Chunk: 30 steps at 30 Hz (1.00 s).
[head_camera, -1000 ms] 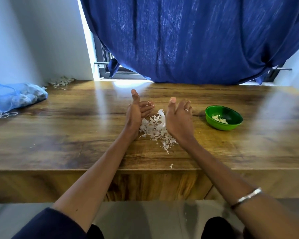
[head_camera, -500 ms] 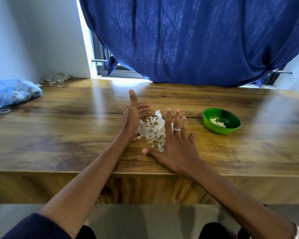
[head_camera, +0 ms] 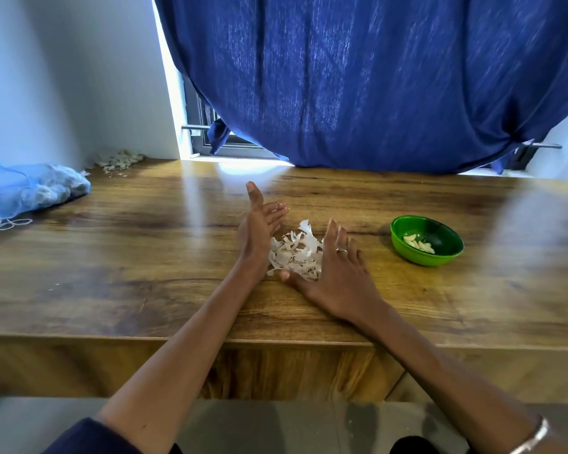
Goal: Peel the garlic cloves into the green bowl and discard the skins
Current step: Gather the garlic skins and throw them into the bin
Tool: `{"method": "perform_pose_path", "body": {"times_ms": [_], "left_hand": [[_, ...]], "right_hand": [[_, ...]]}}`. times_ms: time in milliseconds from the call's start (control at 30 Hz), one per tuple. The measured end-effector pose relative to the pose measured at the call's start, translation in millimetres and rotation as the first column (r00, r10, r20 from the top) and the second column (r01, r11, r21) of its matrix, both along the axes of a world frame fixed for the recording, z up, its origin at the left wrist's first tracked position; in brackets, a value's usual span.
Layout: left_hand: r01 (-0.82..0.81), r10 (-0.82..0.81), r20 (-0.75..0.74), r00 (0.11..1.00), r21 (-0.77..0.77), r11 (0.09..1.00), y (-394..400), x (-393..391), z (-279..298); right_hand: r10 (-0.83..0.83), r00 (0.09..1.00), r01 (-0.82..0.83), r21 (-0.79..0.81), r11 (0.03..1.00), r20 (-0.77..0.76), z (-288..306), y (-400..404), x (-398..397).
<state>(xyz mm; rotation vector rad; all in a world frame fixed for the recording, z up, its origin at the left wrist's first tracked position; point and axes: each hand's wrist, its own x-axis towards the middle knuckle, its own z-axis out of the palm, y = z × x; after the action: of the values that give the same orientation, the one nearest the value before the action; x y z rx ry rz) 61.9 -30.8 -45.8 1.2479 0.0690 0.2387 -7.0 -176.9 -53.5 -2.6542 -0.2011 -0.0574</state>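
1. My left hand (head_camera: 258,229) stands on its edge on the table (head_camera: 112,257), fingers straight and together, palm against the left side of the pile of skins (head_camera: 294,252). It grips nothing.
2. My right hand (head_camera: 336,273) lies flat, fingers spread, thumb pressed along the pile's near edge; it holds nothing.
3. The pile's long axis runs away from me, tilted slightly right.
4. The green bowl (head_camera: 440,253) sits right of my right hand, apart from it, peeled cloves (head_camera: 418,244) inside, lying lengthwise toward the right.
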Motion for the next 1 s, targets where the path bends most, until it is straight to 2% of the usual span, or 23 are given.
{"method": "perform_pose_path", "body": {"times_ms": [100, 200, 267, 333, 467, 600, 767, 900, 1000], "left_hand": [[-0.019, 0.019, 0.007, 1.000, 0.018, 1.000, -5.4, -2.0, 0.9], [-0.037, 0.034, -0.028, 0.999, -0.085, 0.996, 2.2, -4.4, -0.5], [-0.056, 0.048, -0.059, 0.997, -0.144, 0.988, 8.2, -5.6, -0.5], [-0.060, 0.045, -0.079, 0.996, -0.197, 0.979, 9.6, -8.3, 1.1], [-0.053, 0.041, -0.055, 0.998, -0.237, 0.970, 8.5, -11.5, 3.3], [-0.021, 0.006, -0.063, 0.998, -0.248, 0.968, 8.5, -12.3, 2.6], [-0.009, -0.005, -0.063, 0.998, -0.213, 0.977, 6.7, -14.1, 2.9], [0.025, -0.041, -0.073, 0.997, -0.208, 0.978, 7.8, -13.8, 5.2], [0.045, -0.066, -0.078, 0.995, -0.238, 0.970, 9.4, -13.6, 6.4]], "right_hand": [[0.059, 0.998, -0.061, 0.061, 0.996, 0.025, 0.7, 12.2, 13.6], [0.083, 0.994, -0.094, 0.179, 0.979, 0.064, 7.8, 13.2, 22.5], [0.021, 0.995, -0.045, 0.256, 0.966, 0.096, 10.1, 8.0, 26.2], [0.005, 0.997, -0.021, 0.205, 0.979, 0.080, 11.2, 4.5, 28.7], [0.148, 0.989, -0.148, 0.017, 0.989, 0.023, 11.3, 13.5, 27.0], [0.190, 0.981, -0.190, 0.003, 0.982, 0.047, 7.7, 16.6, 26.9], [0.187, 0.978, -0.195, 0.096, 0.976, 0.094, 3.3, 11.4, 32.9], [0.215, 0.974, -0.216, 0.017, 0.976, 0.067, 4.5, 13.1, 44.7], [0.253, 0.959, -0.251, -0.027, 0.968, 0.126, 3.7, 13.9, 40.9]]}}
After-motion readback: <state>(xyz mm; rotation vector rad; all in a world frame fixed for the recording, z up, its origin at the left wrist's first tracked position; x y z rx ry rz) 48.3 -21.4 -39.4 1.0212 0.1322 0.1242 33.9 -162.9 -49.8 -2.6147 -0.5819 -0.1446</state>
